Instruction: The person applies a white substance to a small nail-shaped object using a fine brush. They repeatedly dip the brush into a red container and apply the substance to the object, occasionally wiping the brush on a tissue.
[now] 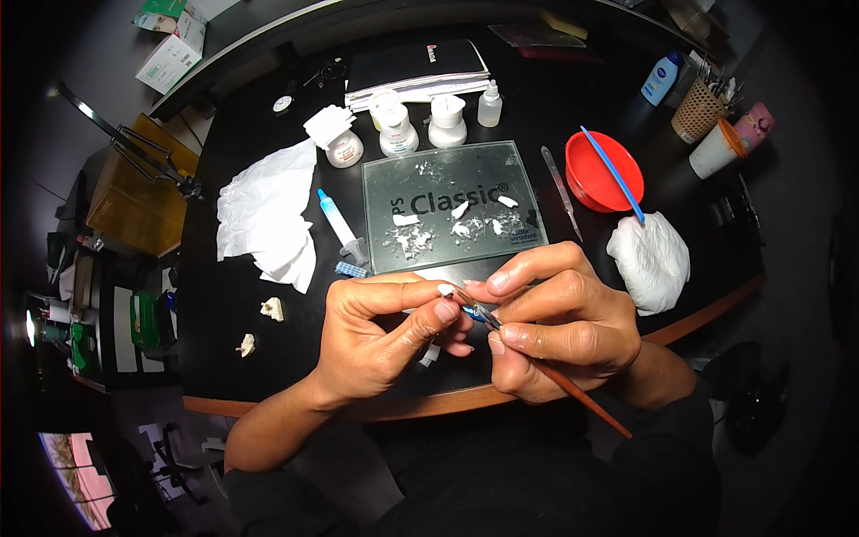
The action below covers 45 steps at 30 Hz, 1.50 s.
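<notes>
My left hand (380, 336) pinches a small white tooth-like piece (446, 290) between thumb and forefinger, above the table's near edge. In my right hand (573, 327) is a thin brush with a reddish-brown handle (582, 396), its tip reaching the white piece. Something blue shows by the brush's metal part, partly hidden by fingers. Beyond the hands lies a dark glass slab (452, 237) bearing several white lumps and crumbs of powder. Left of the slab rests a syringe (338, 219) with blue-and-white contents. Two small cream tooth-model pieces (272, 309) sit farther left.
White jars (398, 136) and a dropper bottle (489, 106) stand behind the slab. A spatula (561, 192), a red bowl (586, 183) with a blue stick, and white wadding (651, 261) lie right. Crumpled tissue (268, 201) is left; a pen basket (701, 112) stands back right.
</notes>
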Motion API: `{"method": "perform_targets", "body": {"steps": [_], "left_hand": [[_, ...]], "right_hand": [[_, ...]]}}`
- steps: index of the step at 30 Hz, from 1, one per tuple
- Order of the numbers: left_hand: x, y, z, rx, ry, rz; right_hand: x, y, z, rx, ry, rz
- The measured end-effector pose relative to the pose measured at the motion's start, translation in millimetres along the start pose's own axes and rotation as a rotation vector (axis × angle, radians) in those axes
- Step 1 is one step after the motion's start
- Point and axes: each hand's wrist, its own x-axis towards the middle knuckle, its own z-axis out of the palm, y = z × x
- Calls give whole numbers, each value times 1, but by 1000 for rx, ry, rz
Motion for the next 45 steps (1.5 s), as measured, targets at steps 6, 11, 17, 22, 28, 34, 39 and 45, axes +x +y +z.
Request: {"method": "perform_targets", "body": {"steps": [6, 11, 17, 22, 28, 34, 39, 45], "left_hand": [[0, 0, 0, 3, -4, 6], [0, -2, -2, -6, -3, 19], [3, -3, -7, 284, 10, 205], [4, -6, -7, 295, 42, 254], [3, -3, -10, 319, 27, 251], [4, -3, -11, 334, 11, 282], [6, -4, -12, 365, 0, 319], [6, -5, -13, 373, -1, 300]], "right_hand": [[-1, 1, 0, 0, 2, -7], [0, 0, -2, 51, -2, 0], [1, 7, -6, 372, 1, 134], [-2, 8, -3, 485, 47, 279], [-4, 9, -5, 514, 13, 291], [-3, 9, -7, 546, 4, 321], [-3, 8, -8, 554, 6, 334], [-2, 7, -9, 593, 6, 367]]}}
